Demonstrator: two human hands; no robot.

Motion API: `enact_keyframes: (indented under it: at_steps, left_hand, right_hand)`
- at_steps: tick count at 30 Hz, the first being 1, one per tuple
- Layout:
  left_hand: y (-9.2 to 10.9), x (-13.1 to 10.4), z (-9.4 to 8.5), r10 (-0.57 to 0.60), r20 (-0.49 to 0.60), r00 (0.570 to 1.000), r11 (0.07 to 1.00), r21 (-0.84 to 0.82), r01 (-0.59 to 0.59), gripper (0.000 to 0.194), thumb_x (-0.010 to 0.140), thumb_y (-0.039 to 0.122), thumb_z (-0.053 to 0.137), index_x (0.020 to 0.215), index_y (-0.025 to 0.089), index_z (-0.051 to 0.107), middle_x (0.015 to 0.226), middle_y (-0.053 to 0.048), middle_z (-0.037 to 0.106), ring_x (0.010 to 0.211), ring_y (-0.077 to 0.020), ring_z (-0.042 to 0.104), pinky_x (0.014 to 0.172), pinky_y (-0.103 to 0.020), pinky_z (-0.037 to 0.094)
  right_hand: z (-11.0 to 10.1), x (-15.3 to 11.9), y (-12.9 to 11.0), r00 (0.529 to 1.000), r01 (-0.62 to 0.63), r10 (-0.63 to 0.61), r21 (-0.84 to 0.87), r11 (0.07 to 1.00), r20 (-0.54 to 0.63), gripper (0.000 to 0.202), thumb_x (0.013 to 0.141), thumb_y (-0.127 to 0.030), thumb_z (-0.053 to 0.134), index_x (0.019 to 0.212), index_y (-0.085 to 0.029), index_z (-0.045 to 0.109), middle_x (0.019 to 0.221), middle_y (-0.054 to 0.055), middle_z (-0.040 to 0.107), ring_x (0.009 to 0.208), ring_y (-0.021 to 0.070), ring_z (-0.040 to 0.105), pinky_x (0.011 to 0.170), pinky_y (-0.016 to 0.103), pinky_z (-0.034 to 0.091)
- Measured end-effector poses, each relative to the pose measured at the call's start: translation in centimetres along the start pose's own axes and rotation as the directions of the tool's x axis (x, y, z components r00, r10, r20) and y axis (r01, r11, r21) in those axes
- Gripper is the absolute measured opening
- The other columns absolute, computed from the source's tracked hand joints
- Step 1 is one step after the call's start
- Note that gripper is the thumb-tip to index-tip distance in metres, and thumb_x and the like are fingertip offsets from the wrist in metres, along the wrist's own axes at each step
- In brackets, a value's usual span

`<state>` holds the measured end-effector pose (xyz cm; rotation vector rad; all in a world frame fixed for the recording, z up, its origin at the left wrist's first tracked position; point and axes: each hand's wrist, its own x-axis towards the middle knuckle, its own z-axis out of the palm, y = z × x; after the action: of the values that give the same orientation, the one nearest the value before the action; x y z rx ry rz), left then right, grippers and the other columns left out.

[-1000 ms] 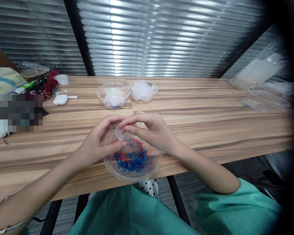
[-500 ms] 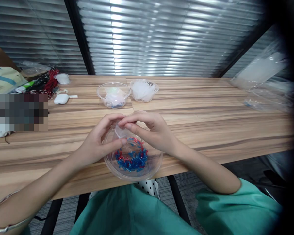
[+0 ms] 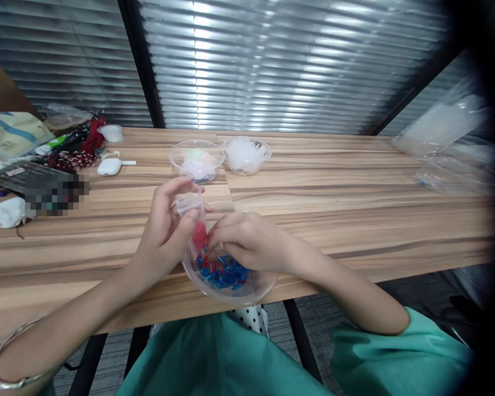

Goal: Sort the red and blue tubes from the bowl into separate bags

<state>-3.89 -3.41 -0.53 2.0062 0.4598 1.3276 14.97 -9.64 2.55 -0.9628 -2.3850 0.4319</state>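
since the earlier frame, the right hand (image 3: 251, 242) had dropped lower over the clear bowl (image 3: 264, 283), and the left hand (image 3: 163, 228) had brought a small clear bag (image 3: 187, 204) more upright. work was judged part-way: a batch of red pieces (image 3: 199, 236) sat in the bag's lower end, while blue pieces (image 3: 231, 273) and a few red ones lay loose in the bowl on the tabletop (image 3: 355, 209). the left grip pinched the bag's upper part, above the bowl's left side. the right grip was bunched beside the bag; whether it pinched anything could not be told. no brand was legible; markings on the pale pouch (image 3: 14, 135) were too small to read.
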Motion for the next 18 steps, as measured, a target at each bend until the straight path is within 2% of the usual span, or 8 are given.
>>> enact_keyframes:
  at_steps: [3,6,10,15,18]
  left_hand:
    - [0.0,-0.1,0.0,-0.010,0.042,0.999,0.997,-0.077,0.013,0.042,0.095,0.024,0.056,0.135,0.026,0.046,0.123,-0.007,0.058,0.101,-0.0166,0.065,0.083,-0.028,0.060]
    - [0.1,-0.2,0.1,-0.036,0.063,0.997,0.991,-0.124,0.044,0.042,0.094,0.022,0.056,0.135,0.026,0.045,0.123,-0.006,0.058,0.100,-0.0160,0.066,0.085,-0.028,0.060]
    - [0.4,-0.2,0.0,-0.067,0.086,0.994,0.990,-0.121,0.077,0.039,0.095,0.021,0.055,0.133,0.024,0.046,0.123,-0.006,0.058,0.100,-0.0164,0.067,0.086,-0.029,0.059]
    - [0.9,0.1,-0.1,-0.027,0.071,0.997,1.000,0.006,0.027,0.036,0.094,0.021,0.056,0.129,0.020,0.048,0.119,-0.006,0.060,0.102,-0.0159,0.065,0.084,-0.026,0.058]
    - [1.0,0.2,-0.1,-0.026,0.072,0.997,0.999,0.020,0.025,0.035,0.094,0.021,0.056,0.128,0.019,0.049,0.120,-0.007,0.060,0.104,-0.0165,0.064,0.085,-0.027,0.058]
  right_hand:
    - [0.2,0.2,0.0,0.992,0.049,-0.028,-0.165,0.985,0.123,0.027,0.090,-0.003,0.048,0.102,-0.012,0.071,0.111,0.008,0.071,0.107,0.0204,0.064,0.098,0.034,0.050]
    - [0.5,0.2,0.0,0.986,0.104,-0.066,-0.261,0.960,0.150,0.024,0.094,-0.008,0.050,0.108,-0.010,0.069,0.120,0.011,0.067,0.117,0.0219,0.059,0.106,0.037,0.046]
    - [0.8,0.1,0.3,0.983,0.114,-0.067,-0.291,0.950,0.168,0.025,0.094,-0.007,0.048,0.110,-0.011,0.067,0.122,0.011,0.066,0.124,0.0224,0.056,0.108,0.038,0.045]
    - [1.0,0.0,0.7,0.992,0.051,-0.023,-0.226,0.973,0.126,0.022,0.094,-0.010,0.050,0.108,-0.016,0.065,0.119,0.009,0.067,0.121,0.0219,0.057,0.104,0.040,0.048]
    - [1.1,-0.1,0.9,0.991,0.031,-0.001,-0.225,0.974,0.133,0.021,0.094,-0.010,0.050,0.107,-0.017,0.064,0.120,0.010,0.065,0.120,0.0219,0.057,0.103,0.040,0.047]
